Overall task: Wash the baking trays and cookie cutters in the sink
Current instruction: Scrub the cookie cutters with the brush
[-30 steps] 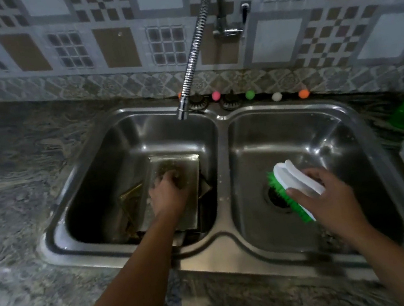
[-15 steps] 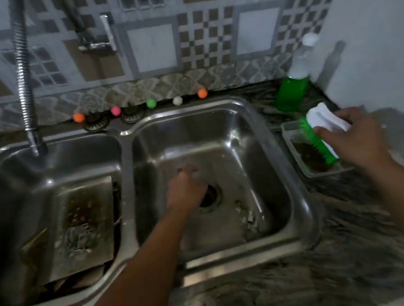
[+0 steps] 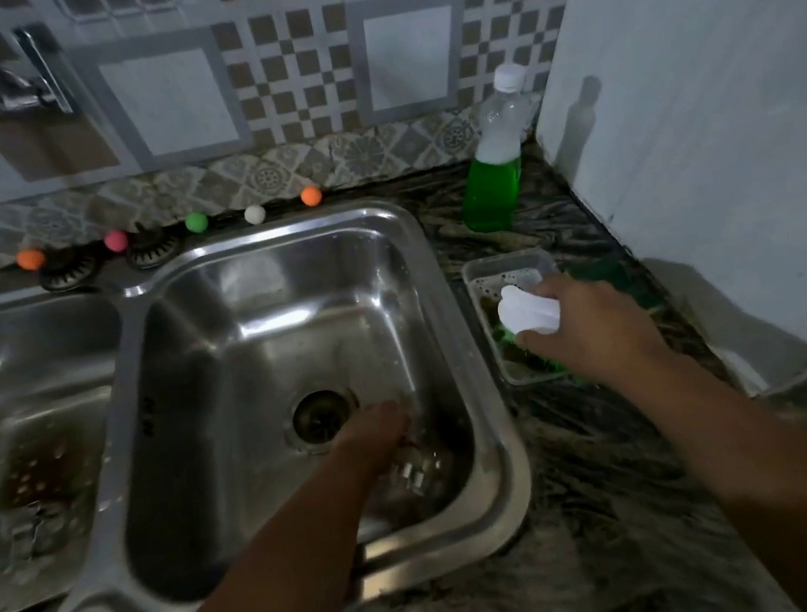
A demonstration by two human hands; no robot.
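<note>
A double steel sink [image 3: 507, 452] fills the view. Dirty baking trays [image 3: 36, 476] lie stacked in the left basin. Small metal cookie cutters [image 3: 417, 472] sit on the floor of the right basin, just right of the drain [image 3: 321, 416]. My left hand [image 3: 375, 431] reaches down into the right basin, right above the cutters; its fingers point away from me and are blurred. My right hand [image 3: 596, 330] grips a white-handled brush with green bristles [image 3: 529, 314], its bristles down in a small clear plastic container [image 3: 504, 260] on the counter.
A bottle of green dish soap [image 3: 496, 189] stands at the back right, beside a white wall [image 3: 726, 105]. Several small coloured balls [image 3: 195, 222] line the back of the sink. The tap fitting [image 3: 18, 90] is on the tiled wall at top left.
The view swung right. My left hand left the trays, crossed into the right basin and went down to the cutters. My right hand carried the brush out of the sink and lowered it into the container.
</note>
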